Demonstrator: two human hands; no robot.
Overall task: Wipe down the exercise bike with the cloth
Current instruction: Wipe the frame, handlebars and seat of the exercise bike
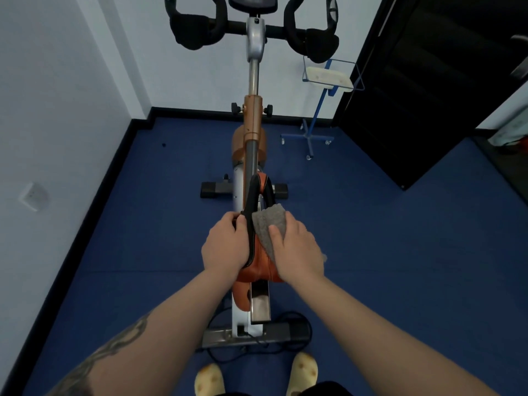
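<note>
The exercise bike (253,121) stands lengthwise in front of me, with black handlebars at the top and an orange and black saddle (258,267) right below me. My left hand (224,245) grips the saddle's left side, fingers curled over its black edge. My right hand (297,248) holds a grey cloth (270,224) against the right side of the saddle, thumb on top of the cloth. Both hands hide much of the saddle.
Blue floor mats surround the bike. A blue wheeled stand (317,130) with a white tray stands at the back right. A black door (428,81) is open on the right. White walls close in at the left and back. A black cable (268,344) loops by the rear base, near my feet.
</note>
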